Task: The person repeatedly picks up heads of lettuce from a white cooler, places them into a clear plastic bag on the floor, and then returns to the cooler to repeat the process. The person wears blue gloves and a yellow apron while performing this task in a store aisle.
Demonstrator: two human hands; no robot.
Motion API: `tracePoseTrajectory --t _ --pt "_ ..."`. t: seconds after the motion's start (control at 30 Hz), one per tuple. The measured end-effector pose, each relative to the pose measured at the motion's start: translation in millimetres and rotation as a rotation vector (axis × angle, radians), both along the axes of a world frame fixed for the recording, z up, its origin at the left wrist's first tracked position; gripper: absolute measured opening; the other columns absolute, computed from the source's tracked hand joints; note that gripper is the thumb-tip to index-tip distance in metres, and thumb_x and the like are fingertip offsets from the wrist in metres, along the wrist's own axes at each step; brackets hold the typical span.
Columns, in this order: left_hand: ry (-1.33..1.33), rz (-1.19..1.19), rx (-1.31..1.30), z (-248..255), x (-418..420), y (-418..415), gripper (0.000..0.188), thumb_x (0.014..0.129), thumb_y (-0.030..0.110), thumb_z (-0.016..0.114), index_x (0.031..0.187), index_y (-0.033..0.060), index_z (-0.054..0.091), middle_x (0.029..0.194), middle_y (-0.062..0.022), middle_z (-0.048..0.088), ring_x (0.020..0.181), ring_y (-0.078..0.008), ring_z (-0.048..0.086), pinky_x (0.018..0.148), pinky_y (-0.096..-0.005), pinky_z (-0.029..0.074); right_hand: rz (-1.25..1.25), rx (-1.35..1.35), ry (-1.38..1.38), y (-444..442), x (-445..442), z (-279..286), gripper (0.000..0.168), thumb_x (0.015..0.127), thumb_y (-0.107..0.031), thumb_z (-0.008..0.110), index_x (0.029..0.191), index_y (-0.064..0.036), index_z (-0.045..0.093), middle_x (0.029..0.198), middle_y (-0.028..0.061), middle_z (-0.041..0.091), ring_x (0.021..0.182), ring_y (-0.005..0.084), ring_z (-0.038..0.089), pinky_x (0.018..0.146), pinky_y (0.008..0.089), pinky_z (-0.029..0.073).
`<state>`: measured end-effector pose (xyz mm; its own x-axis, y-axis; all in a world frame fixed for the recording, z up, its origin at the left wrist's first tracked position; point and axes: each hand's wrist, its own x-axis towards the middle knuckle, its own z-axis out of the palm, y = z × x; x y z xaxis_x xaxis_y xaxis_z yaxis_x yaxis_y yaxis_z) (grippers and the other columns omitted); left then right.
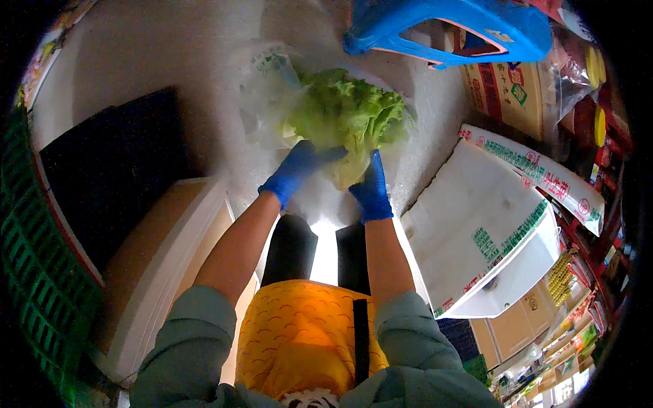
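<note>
Green leafy lettuce (352, 112) lies between my two blue-gloved hands, its frilly leaves pointing away from me and its pale base towards me. My left hand (301, 168) is at the lettuce's left side, thumb and fingers against the leaves. On the right side of the base, my right hand (373, 191) grips it with fingers partly hidden behind it. A thin clear plastic bag (265, 97) with green print spreads at the left and beneath the leaves; its edges are blurred.
A blue plastic stool (423, 41) stands at the top right, near a printed cardboard box (510, 97). White foam boxes (479, 219) with red and green print are at the right. A green plastic crate (41, 285) and a dark open container (117, 163) are at the left.
</note>
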<state>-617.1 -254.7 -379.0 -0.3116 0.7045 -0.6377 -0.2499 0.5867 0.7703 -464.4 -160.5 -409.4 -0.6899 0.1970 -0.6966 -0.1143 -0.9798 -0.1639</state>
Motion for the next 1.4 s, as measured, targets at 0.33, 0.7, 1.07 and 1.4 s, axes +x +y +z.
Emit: tracePoseTrajectory --t 0.33,0.7,1.07,1.4 --pt "0.732 0.288 -0.057 -80.2 -81.4 -26.4 0.035 0.086 0.022 0.046 0.116 0.0050 0.050 0.099 -0.0097 0.058 0.077 -0.0190 0.054 0.071 -0.0296 0.043 -0.135 0.169 -0.118 22.0 -19.8 -45.4 0.042 0.084 -0.024 0.049 0.120 -0.005 0.041 0.113 0.0084 0.051 0.099 0.0222 0.051 0.086 0.0365 0.041" --pt "0.658 0.571 0.106 33.4 -66.6 -11.6 0.036 0.085 0.008 0.047 0.118 -0.0034 0.044 0.108 -0.0180 0.054 0.089 -0.0231 0.054 0.079 -0.0298 0.042 -0.301 0.628 -0.464 13.4 -51.8 -39.8 0.060 0.071 -0.001 0.064 0.125 -0.005 0.037 0.109 0.0063 0.052 0.093 0.0180 0.052 0.082 0.0294 0.041" --pt "0.802 0.372 -0.196 51.6 -16.4 -8.0 0.032 0.082 0.005 0.048 0.113 0.0000 0.047 0.102 -0.0186 0.056 0.086 -0.0297 0.057 0.076 -0.0324 0.047 -0.068 1.356 -1.025 -3.3 -49.7 -14.5 0.070 0.065 -0.007 0.068 0.126 0.000 0.033 0.120 0.0115 0.042 0.110 0.0217 0.040 0.094 0.0325 0.032" --pt "0.747 0.313 -0.231 80.3 -30.1 13.0 0.030 0.082 0.005 0.047 0.111 0.0008 0.048 0.082 -0.0163 0.057 0.064 -0.0249 0.054 0.058 -0.0321 0.044 -0.447 0.572 -0.557 20.5 -24.0 -39.4 0.054 0.069 0.000 0.063 0.120 -0.004 0.043 0.104 0.0083 0.055 0.086 0.0201 0.054 0.077 0.0304 0.042"
